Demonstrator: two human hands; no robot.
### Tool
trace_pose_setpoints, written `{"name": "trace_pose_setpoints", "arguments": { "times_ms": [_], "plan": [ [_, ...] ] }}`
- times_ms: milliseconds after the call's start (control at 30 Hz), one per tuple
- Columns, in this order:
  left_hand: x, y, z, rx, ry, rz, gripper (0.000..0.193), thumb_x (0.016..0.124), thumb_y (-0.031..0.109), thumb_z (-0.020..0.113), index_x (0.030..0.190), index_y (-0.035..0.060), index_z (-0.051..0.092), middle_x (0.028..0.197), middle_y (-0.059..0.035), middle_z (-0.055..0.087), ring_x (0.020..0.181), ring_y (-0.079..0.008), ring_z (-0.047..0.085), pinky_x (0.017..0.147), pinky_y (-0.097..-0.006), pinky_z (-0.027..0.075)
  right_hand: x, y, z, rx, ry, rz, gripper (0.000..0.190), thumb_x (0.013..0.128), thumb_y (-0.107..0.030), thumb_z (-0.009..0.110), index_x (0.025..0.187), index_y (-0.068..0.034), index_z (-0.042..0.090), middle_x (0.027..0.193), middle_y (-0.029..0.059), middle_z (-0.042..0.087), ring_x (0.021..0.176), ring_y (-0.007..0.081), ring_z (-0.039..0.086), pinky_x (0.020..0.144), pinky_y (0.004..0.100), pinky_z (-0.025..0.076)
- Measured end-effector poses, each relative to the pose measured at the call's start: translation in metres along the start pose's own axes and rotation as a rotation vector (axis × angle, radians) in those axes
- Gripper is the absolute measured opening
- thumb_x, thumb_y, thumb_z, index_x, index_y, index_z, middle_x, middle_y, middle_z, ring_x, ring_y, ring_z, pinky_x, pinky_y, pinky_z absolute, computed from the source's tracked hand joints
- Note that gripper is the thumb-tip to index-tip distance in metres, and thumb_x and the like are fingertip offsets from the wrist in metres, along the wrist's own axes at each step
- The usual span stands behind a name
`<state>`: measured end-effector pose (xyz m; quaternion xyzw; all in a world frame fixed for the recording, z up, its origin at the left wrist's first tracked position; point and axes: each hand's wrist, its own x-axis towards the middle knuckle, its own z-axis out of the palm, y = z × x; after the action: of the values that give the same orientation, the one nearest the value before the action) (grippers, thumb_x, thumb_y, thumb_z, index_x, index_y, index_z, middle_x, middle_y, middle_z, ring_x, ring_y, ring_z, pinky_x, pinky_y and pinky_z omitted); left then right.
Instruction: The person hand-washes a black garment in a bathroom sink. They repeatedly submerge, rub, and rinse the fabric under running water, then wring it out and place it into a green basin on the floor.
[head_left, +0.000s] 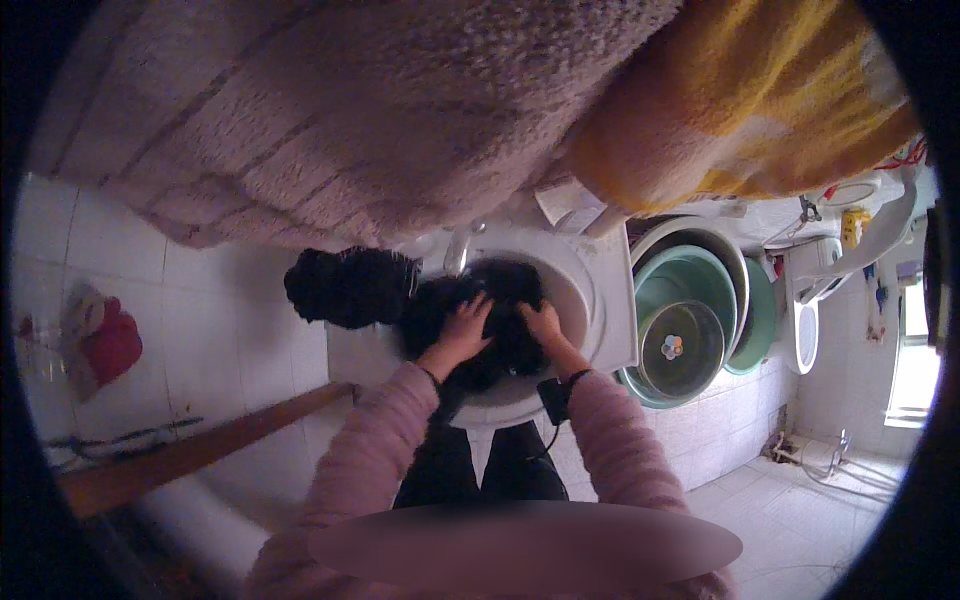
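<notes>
A dark, fluffy garment or cloth (491, 367) lies bunched in a white washbasin (581, 300). Part of the dark fabric (352, 289) spreads over the basin's left side. My left hand (463, 334) rests on the bundle, its fingers spread. On the bundle's right side is my right hand (541, 324), fingers partly bent against the fabric; whether it grips a fold cannot be made out. Just beyond both hands stands a metal faucet (457, 251). A small black device (553, 401) with a cord hangs by my right wrist.
Nested basins stand to the right: a green basin (682, 274) and a metal one (651, 360). A pink towel (337, 127) and a yellow towel (750, 105) hang close overhead. Along the left side runs a brown bar (217, 442). Tiled floor (757, 502) shows at lower right.
</notes>
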<state>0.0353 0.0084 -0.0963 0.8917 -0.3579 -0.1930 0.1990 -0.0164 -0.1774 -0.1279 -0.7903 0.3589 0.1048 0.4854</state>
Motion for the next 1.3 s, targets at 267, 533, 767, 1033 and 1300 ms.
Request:
{"name": "trace_pose_setpoints", "arguments": {
  "times_ms": [267, 533, 767, 1033, 1300],
  "plan": [
    [-0.066, 0.007, -0.019, -0.243, 0.628, -0.587, 0.063, 0.075, 0.032, 0.068, 0.126, 0.0055, 0.041, 0.126, -0.0256, 0.040, 0.117, -0.0393, 0.040, 0.097, -0.0458, 0.035, -0.072, -0.067, -0.079, -0.739, -0.344, -0.232, 0.063, 0.079, -0.043, 0.062, 0.126, -0.005, 0.046, 0.120, 0.0218, 0.051, 0.109, 0.0366, 0.051, 0.094, 0.0392, 0.040],
    [-0.042, 0.019, 0.016, 0.266, 0.197, -0.669, 0.086, 0.075, 0.036, 0.065, 0.143, 0.0141, 0.017, 0.140, -0.0279, 0.021, 0.115, -0.0440, 0.039, 0.089, -0.0509, 0.040, -0.040, -0.067, 0.006, -0.908, -0.095, -0.631, 0.062, 0.083, -0.043, 0.054, 0.137, -0.021, 0.033, 0.147, 0.0147, 0.013, 0.130, 0.0432, 0.019, 0.092, 0.0647, 0.032],
    [-0.022, -0.003, 0.020, 0.315, 0.125, -0.560, 0.074, 0.073, 0.044, 0.064, 0.134, 0.0113, 0.036, 0.132, -0.0192, 0.040, 0.112, -0.0388, 0.042, 0.084, -0.0503, 0.041, -0.016, -0.023, 0.044, -1.056, -0.101, -0.611, 0.064, 0.084, -0.041, 0.052, 0.139, -0.019, 0.028, 0.146, 0.0173, 0.017, 0.129, 0.0457, 0.021, 0.093, 0.0649, 0.031],
    [-0.003, -0.034, 0.037, 0.204, 0.185, -0.500, 0.064, 0.073, 0.042, 0.064, 0.125, 0.0101, 0.046, 0.126, -0.0180, 0.046, 0.103, -0.0381, 0.049, 0.081, -0.0539, 0.041, 0.027, -0.014, 0.060, -0.946, -0.025, -0.726, 0.040, 0.083, -0.031, 0.052, 0.118, -0.012, 0.050, 0.111, 0.0205, 0.054, 0.104, 0.0386, 0.052, 0.082, 0.0503, 0.044],
    [-0.012, -0.012, -0.004, 0.213, 0.308, -0.457, 0.047, 0.081, 0.030, 0.057, 0.120, 0.0031, 0.048, 0.120, -0.0202, 0.050, 0.100, -0.0343, 0.052, 0.082, -0.0469, 0.043, -0.005, -0.048, 0.004, -0.437, -0.063, -0.579, 0.028, 0.077, -0.019, 0.057, 0.103, -0.012, 0.056, 0.103, 0.0147, 0.058, 0.097, 0.0351, 0.053, 0.084, 0.0448, 0.044]
  ]
}}
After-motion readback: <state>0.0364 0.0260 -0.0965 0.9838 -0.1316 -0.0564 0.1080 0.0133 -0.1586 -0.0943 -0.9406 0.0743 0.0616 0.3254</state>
